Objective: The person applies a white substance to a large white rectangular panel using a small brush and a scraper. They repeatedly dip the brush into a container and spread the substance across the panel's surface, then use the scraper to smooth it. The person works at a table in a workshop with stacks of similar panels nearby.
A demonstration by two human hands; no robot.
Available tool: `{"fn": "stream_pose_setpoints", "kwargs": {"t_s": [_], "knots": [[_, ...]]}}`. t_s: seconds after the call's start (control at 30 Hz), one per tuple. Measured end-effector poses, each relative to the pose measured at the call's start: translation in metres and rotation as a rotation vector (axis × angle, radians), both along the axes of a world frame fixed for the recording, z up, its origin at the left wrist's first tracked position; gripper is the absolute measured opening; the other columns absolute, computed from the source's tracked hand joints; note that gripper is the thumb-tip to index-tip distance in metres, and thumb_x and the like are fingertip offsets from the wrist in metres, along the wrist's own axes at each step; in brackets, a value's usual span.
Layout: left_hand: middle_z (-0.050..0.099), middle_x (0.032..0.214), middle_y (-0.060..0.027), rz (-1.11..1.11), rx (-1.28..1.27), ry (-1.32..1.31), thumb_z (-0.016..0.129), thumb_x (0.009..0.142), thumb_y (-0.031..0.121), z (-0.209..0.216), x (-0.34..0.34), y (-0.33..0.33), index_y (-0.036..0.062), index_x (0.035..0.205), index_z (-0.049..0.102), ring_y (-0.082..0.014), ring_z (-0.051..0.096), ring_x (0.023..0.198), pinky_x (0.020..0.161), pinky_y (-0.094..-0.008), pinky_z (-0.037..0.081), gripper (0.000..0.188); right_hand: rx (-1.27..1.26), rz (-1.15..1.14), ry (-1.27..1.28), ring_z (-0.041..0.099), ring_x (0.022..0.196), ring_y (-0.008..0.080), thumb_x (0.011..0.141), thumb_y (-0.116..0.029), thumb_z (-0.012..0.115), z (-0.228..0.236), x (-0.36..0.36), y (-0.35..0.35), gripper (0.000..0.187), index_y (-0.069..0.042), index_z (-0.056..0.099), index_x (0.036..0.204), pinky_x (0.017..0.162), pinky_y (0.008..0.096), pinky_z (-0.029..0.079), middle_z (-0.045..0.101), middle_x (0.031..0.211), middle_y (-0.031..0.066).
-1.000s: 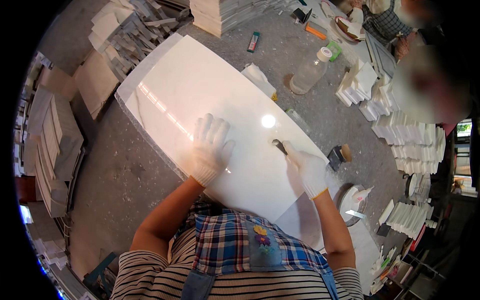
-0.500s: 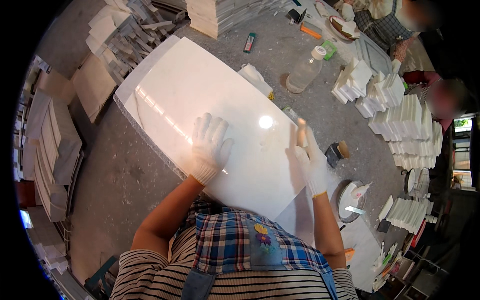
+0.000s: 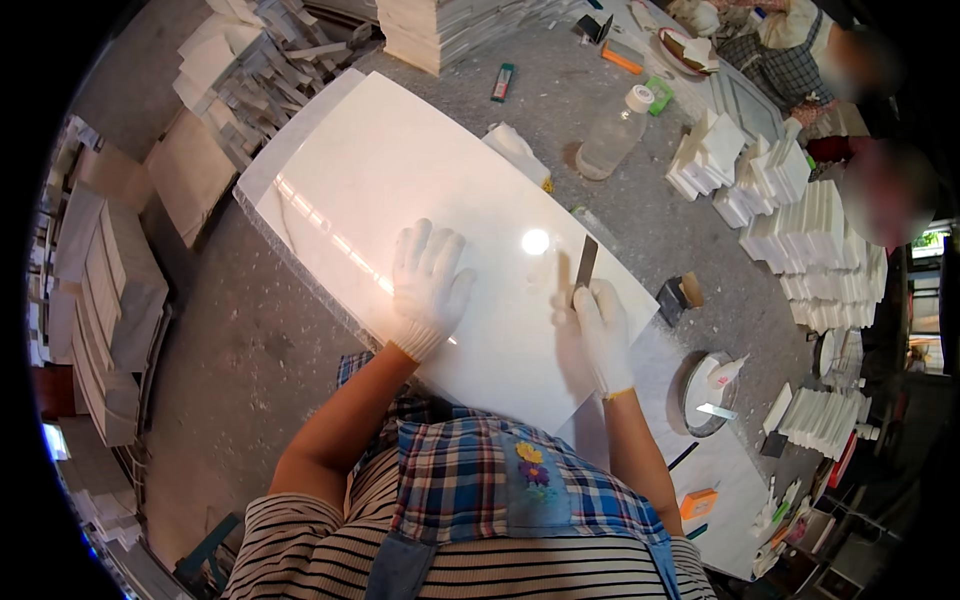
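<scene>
A glossy white stone slab (image 3: pixel 400 170) lies in front of me, its surface reflecting a round lamp. On its middle my left hand (image 3: pixel 432 270), in a white knit glove, rests flat with the fingers spread and nothing held. Over the slab's right part, my gloved right hand (image 3: pixel 602 325) is closed on the lower end of a thin, flat metal blade (image 3: pixel 587 260), which points away from me. Whether the blade's edge touches the slab I cannot tell. A second pale slab (image 3: pixel 655 400) extends beneath the right end of the glossy one.
Beyond the slab stand a clear bottle (image 3: pixel 612 135) and a white cloth (image 3: pixel 518 150). To the right are a small black box (image 3: pixel 680 295), a round dish (image 3: pixel 690 395) and an orange box (image 3: pixel 698 503). Stacked white tiles (image 3: pixel 805 240) line the right; a co-worker (image 3: pixel 780 50) is at far right.
My right hand has moved slightly left and inward over the slab, and the blade in it has turned so that its flat side shows. The left hand stays flat on the slab.
</scene>
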State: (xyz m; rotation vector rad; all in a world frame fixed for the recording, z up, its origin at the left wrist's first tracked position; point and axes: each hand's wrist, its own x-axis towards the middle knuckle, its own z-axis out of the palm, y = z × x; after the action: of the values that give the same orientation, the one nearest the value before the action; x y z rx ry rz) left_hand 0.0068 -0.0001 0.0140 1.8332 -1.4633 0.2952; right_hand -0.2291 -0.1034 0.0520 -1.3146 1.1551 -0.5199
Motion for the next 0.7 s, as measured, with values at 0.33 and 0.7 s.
{"fn": "stream_pose_setpoints", "kwargs": {"t_s": [0.33,0.7], "knots": [[0.065,0.122,-0.0183,-0.015,0.217,0.121,0.076,0.081,0.009,0.017,0.003,0.002,-0.001,0.122,0.065,-0.048,0.053,0.123,0.105,-0.0553,0.046,0.043,-0.99,-0.081,0.713,0.062,0.106,0.0204,0.112,-0.018,0.051,-0.03,0.002,-0.048,0.018,-0.004,0.06,0.118,0.099,0.0393,0.053,0.063,0.114,0.0075],[0.068,0.129,-0.0187,-0.014,0.078,-0.025,0.076,0.087,0.014,-0.009,-0.003,0.003,0.0009,0.128,0.066,-0.0494,0.055,0.129,0.111,-0.0545,0.046,0.044,-0.165,-0.786,-0.22,0.057,0.068,0.0084,0.113,-0.016,0.047,-0.006,-0.085,-0.005,0.016,-0.002,0.054,0.118,0.06,0.0249,0.046,0.067,0.084,0.0063]]}}
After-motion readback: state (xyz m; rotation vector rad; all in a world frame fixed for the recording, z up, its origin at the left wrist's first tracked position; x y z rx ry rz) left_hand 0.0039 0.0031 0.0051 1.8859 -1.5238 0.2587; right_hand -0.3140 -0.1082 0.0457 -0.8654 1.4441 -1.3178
